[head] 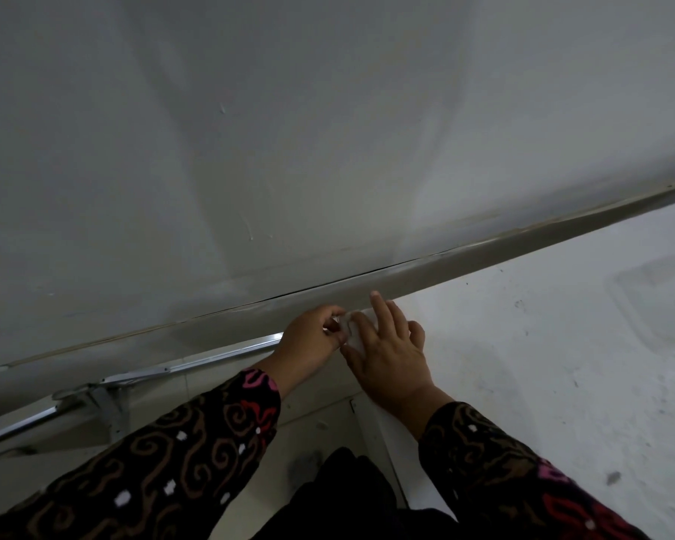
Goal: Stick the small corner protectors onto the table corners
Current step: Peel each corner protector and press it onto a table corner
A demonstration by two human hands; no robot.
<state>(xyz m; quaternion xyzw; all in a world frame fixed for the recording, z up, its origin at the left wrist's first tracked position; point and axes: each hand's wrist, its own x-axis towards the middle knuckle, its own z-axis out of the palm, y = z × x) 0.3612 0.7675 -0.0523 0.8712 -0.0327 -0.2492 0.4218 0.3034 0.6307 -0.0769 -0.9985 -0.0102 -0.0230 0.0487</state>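
A small clear corner protector (347,322) sits at the far left corner of the white table (542,364), close to the wall. My left hand (312,337) pinches the protector from the left with curled fingers and thumb. My right hand (390,344) lies flat over the table corner, its fingers straight and pressing on the protector from the right. Most of the protector is hidden under my fingers.
A grey wall (289,130) with a baseboard (484,259) runs diagonally just behind the corner. A metal rail and bracket (106,395) lie on the tiled floor to the left. The table top carries dark specks and smudges.
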